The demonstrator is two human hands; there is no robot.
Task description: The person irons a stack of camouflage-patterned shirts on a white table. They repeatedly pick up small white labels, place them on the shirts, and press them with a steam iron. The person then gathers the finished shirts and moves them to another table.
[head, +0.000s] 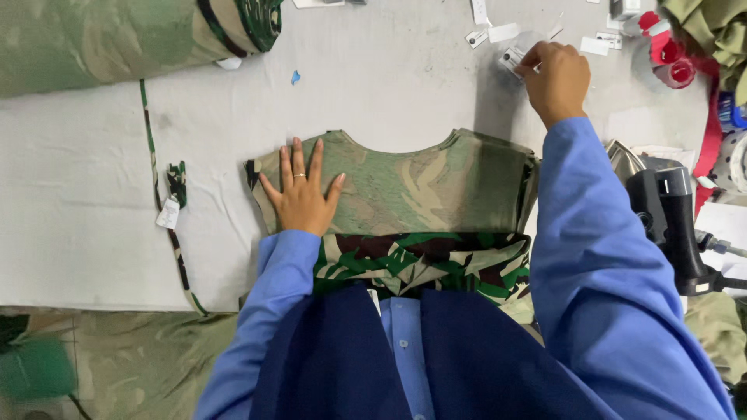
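Observation:
A camouflage garment piece (420, 183) lies inside out on the white table (93, 202), neckline away from me, its brighter printed hem folded up near my body. My left hand (302, 192) rests flat on its left shoulder, fingers spread, a ring on one finger. My right hand (554, 78) reaches past the garment's far right corner and pinches a small white tag (512, 59) on the table. Both arms wear blue sleeves.
Several small white labels (498, 33) lie scattered at the far edge. A roll of camouflage cloth (117, 39) lies far left. A thin camouflage strip (165, 202) with a tag runs down the table. A black tool (673, 225) and red items (671, 58) sit right.

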